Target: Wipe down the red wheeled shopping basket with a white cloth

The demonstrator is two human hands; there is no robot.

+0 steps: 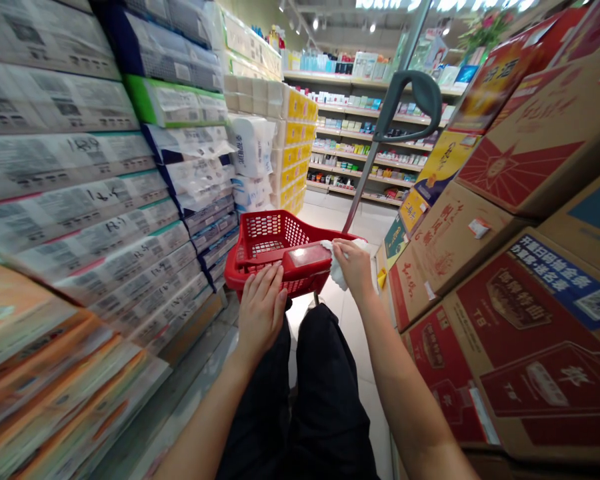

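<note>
A red plastic shopping basket (235,263) with perforated walls sits in front of my knees. Its long grey handle (433,100) rises to the upper right, ending in a loop grip. My left hand (263,303) rests on the near left rim, fingers stretched out flat over the edge. At the basket's right end, my right hand (353,263) pinches a crumpled white cloth (337,270) against the rim. Close beside the cloth, the smooth raised panel (305,257) on the near rim catches the light. The cloth is partly hidden under my fingers.
Wrapped paper packs (105,200) are stacked high on the left, with yellow-and-white tissue packs (295,147) beyond. Cardboard cartons (445,247) wall the right side closely. Shelves of small goods (350,123) stand at the back. Pale floor tiles (370,333) show between.
</note>
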